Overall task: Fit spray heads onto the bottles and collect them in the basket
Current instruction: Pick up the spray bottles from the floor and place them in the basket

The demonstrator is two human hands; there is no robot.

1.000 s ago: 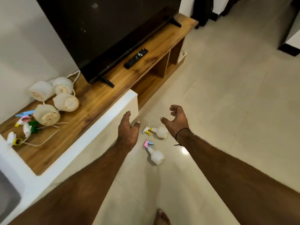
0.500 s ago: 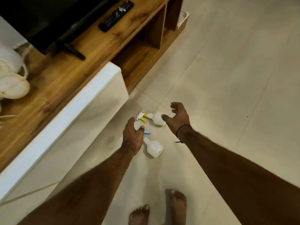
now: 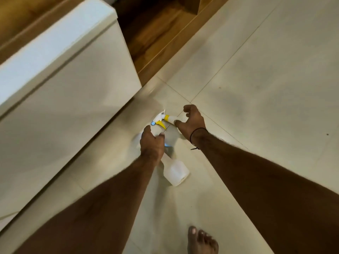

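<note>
**A:** What fills your view?

**B:** Mostly the pale tiled floor [image 3: 256, 88]. On my left I see a white cabinet [image 3: 64, 79], and beyond it a wooden shelf unit [image 3: 156, 33] at the top.

**A:** And the arms?

**B:** Both reach down toward the floor. The right hand [image 3: 192, 121] has a black cord at the wrist, and its fingers are curled and spread over the far spray bottle [image 3: 172, 119]. The thumb tip sits right at the bottle's neck, but I cannot tell whether it actually touches. Nothing is gripped.

**A:** The left?

**B:** The left hand [image 3: 152, 142] hangs over the head end of the near spray bottle [image 3: 176, 171], thumb apart from the fingers, holding nothing that I can see.

**A:** Where do the bottles lie?

**B:** Both lie on their sides on the floor, near the cabinet corner. The far one has a white head with a yellow trigger and collar. The near one's head is hidden under my left hand, with only a bit of blue showing. A bare foot [image 3: 201, 241] is at the bottom edge.
</note>
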